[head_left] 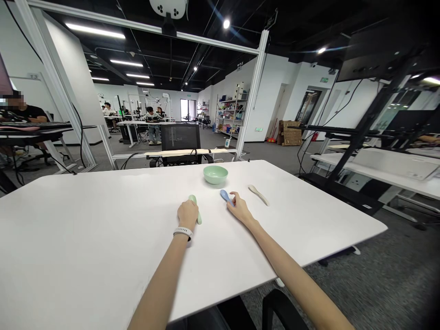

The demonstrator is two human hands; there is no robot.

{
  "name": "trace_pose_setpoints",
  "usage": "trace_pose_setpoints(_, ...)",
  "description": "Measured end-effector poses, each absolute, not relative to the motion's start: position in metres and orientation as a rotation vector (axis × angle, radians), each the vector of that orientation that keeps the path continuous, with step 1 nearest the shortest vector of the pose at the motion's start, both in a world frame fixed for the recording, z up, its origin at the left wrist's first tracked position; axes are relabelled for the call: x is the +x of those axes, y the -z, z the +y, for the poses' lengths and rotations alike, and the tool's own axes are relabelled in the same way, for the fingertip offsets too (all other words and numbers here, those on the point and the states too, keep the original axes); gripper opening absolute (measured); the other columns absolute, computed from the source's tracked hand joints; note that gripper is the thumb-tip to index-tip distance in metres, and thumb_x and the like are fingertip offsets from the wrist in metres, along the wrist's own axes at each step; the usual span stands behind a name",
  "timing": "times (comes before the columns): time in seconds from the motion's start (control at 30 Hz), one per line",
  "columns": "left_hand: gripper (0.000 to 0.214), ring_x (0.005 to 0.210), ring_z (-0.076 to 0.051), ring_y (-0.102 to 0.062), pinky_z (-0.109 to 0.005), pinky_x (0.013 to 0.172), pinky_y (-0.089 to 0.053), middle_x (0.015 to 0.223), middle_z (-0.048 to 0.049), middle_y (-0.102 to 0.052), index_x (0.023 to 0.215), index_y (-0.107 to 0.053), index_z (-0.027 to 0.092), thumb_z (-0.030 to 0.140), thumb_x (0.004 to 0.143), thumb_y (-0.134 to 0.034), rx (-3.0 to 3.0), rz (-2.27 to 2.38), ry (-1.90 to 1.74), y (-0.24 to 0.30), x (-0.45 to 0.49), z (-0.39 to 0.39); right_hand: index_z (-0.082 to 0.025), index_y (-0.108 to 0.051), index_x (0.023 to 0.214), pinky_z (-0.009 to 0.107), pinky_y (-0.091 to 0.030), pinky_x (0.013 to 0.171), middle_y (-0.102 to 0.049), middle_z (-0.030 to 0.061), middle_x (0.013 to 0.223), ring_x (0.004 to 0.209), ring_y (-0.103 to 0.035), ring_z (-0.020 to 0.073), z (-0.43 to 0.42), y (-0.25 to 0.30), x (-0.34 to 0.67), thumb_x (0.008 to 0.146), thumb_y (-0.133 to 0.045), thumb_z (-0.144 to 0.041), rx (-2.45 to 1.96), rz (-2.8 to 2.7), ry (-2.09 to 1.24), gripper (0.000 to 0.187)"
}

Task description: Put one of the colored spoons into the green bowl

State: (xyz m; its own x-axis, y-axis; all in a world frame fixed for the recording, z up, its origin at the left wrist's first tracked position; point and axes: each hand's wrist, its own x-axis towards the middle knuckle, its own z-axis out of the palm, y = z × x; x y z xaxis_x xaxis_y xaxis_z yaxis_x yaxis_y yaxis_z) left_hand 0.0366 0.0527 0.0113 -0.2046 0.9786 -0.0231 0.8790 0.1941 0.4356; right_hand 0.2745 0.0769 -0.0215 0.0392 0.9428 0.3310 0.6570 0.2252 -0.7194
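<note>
Clasping a light-green spoon (199, 220), the left hand (188, 212) shows a clenched grip, in front of the green bowl (215, 175) and to its left. The right hand (239, 209), thumb and fingers parted, touches a blue spoon (224, 195) in front of the bowl, hiding part of the handle; whether that grip is fastened cannot be told. A beige spoon (258, 195) lies on the desk (103, 229) to the bowl's right; a mesh-backed chair (180, 137) stands beyond.

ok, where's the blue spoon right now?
Head view, just right of centre: the blue spoon is at the right hand, between the green spoon and beige spoon, nearer the camera than the bowl.
</note>
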Motion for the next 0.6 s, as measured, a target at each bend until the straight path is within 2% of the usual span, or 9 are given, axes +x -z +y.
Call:
trace_pose_setpoints(0.2, 0.048, 0.117, -0.025, -0.068, -0.049, 0.099, -0.061, 0.137, -0.0117, -0.068, 0.134, -0.063, 0.019, 0.047, 0.094, -0.069, 1.826, 2.213, -0.438, -0.002, 0.033, 0.061, -0.018, -0.058, 0.124, 0.031, -0.044, 0.069, -0.053, -0.0065, 0.067, 0.068, -0.059, 0.0212, 0.081, 0.027, 0.275, 0.085, -0.054, -0.033, -1.496, -1.712, -0.415, 0.042)
trace_pose_setpoints(0.4, 0.045, 0.115, -0.024, -0.069, -0.05, 0.1, -0.06, 0.132, -0.0102, -0.07, 0.129, -0.065, 0.019, 0.049, 0.096, -0.066, 2.071, 2.288, -0.457, -0.012, -0.029, 0.064, -0.016, -0.062, 0.126, 0.033, -0.047, 0.07, -0.058, -0.0029, 0.068, 0.069, -0.061, 0.0226, 0.09, 0.027, 0.292, 0.097, -0.05, -0.052, -1.535, -1.718, -0.354, 0.048)
trace_pose_setpoints(0.43, 0.039, 0.114, -0.026, -0.07, -0.051, 0.104, -0.056, 0.124, -0.0155, -0.074, 0.122, -0.069, 0.014, 0.043, 0.102, -0.053, 2.142, 2.29, -0.472, -0.017, -0.05, 0.061, -0.015, -0.063, 0.126, 0.034, -0.048, 0.072, -0.061, -0.0007, 0.072, 0.07, -0.062, 0.0228, 0.093, 0.026, 0.298, 0.099, -0.048, -0.051, -1.541, -1.731, -0.327, 0.047)
trace_pose_setpoints(0.5, 0.046, 0.111, -0.029, -0.071, -0.052, 0.109, -0.05, 0.112, -0.0216, -0.077, 0.111, -0.072, 0.011, 0.031, 0.105, -0.031, 2.262, 2.296, -0.49, -0.027, -0.099, 0.05, -0.014, -0.065, 0.127, 0.035, -0.051, 0.078, -0.069, 0.0056, 0.085, 0.078, -0.066, 0.0234, 0.099, 0.022, 0.309, 0.103, -0.044, -0.045, -1.544, -1.781, -0.259, 0.044)
trace_pose_setpoints(0.6, 0.05, 0.118, -0.034, -0.068, -0.054, 0.111, -0.046, 0.115, -0.0239, -0.077, 0.108, -0.073, 0.012, 0.033, 0.102, -0.028, 2.349, 2.353, -0.489, -0.035, -0.175, 0.026, -0.013, -0.067, 0.128, 0.037, -0.051, 0.096, -0.075, 0.0152, 0.113, 0.103, -0.07, 0.025, 0.11, 0.017, 0.322, 0.105, -0.042, -0.032, -1.552, -1.887, -0.164, 0.039)
